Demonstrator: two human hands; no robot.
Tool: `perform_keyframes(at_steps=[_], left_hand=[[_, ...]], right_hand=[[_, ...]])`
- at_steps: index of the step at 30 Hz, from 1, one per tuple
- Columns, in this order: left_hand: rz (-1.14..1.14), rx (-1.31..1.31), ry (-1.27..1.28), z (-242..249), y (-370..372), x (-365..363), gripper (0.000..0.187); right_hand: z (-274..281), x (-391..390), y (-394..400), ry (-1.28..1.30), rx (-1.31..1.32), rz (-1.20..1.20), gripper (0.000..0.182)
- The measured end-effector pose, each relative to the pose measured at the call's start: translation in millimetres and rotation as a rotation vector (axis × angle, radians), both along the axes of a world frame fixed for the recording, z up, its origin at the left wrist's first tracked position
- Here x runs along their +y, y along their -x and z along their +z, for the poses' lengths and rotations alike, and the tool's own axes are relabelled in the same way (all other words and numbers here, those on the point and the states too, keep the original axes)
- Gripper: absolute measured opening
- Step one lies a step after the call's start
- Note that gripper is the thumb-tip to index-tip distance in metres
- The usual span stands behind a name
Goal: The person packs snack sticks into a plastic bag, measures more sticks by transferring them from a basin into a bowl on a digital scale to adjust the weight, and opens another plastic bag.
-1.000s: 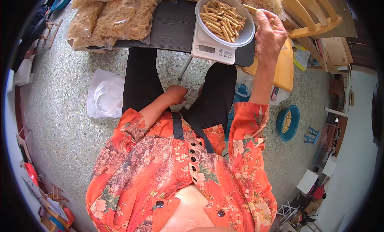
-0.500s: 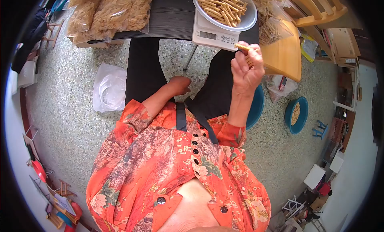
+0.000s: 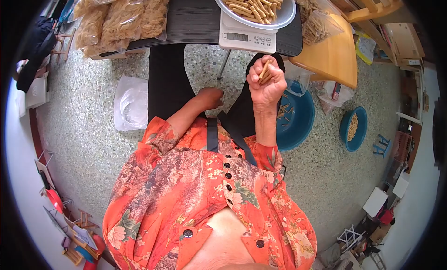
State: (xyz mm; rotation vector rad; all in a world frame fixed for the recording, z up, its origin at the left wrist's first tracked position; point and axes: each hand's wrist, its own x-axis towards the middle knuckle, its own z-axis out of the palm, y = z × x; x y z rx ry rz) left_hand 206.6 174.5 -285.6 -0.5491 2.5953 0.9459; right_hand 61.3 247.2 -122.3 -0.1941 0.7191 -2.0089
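Edges: scale (image 3: 248, 41) at counter's (image 3: 195, 19) near edge, bowl (image 3: 287, 20) of sticks (image 3: 253, 5) atop | Room: floor (image 3: 205, 63) shows between knees; basin (image 3: 302, 128) beside right leg | Right hand (image 3: 269, 86): beyond edge, palm toward camera, fingers clamped on held sticks (image 3: 265, 73) | Left hand (image 3: 210, 98): low between thighs, curled, contents cannot be told

Right hand (image 3: 268, 82) raised, palm upward, fingers (image 3: 254, 77) curled in; left hand (image 3: 210, 98) low between thighs (image 3: 168, 84), finger pose unclear, forearm (image 3: 187, 114) slanting inward.
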Motion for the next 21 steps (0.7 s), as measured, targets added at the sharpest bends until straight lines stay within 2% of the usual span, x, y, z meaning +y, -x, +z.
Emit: perform_keyframes(at_steps=[6,21], left_hand=[[-0.009,-0.033,0.002,7.0,-1.1,-0.5,0.031],[-0.023,-0.026,0.008,4.2,-4.4,-1.1,0.031]], right_hand=[[-15.7,0.6,-2.0,-0.081,0.089,0.01,0.017],[-33.6,1.5,0.1,-0.136,0.118,0.053,0.015]])
